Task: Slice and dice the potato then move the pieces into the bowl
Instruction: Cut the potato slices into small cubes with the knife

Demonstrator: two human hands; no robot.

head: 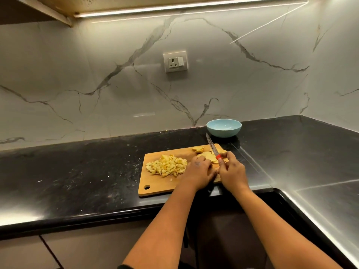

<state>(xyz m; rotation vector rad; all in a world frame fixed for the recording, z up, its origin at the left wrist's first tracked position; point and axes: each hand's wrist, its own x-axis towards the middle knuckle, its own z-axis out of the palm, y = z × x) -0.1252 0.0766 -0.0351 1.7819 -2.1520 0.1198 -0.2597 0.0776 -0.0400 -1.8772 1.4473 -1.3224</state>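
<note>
A: What surface is this?

B: A black, speckled worktop [87,167] that turns a corner at about 3 o'clock, glossy enough to throw back the light. Behind it runs a white marble-look wall [97,84] with grey veins, a socket and switch plate [175,61] set in it at 12 o'clock from the board, and a light strip [174,8] under the cabinet above.

A: And the board?

B: A wooden cutting board [155,183] lies near the worktop's front edge, its hanging hole at the near left corner. A heap of diced potato [166,165] sits on its left half. At 2 o'clock from the heap, on the far right part of the board, lie potato slices [206,154], still uncut.

A: The hands?

B: The left hand [200,171] rests palm down on the board, fingers bent over the slices; whether it grips any, I cannot tell. The right hand [232,171] is curled round the red handle of a knife [212,146], whose blade points away toward 11 o'clock above the slices.

A: The bowl?

B: A light blue bowl [224,127] stands on the worktop beyond the board at 1 o'clock, close to the wall, with no potato showing in it.
</note>
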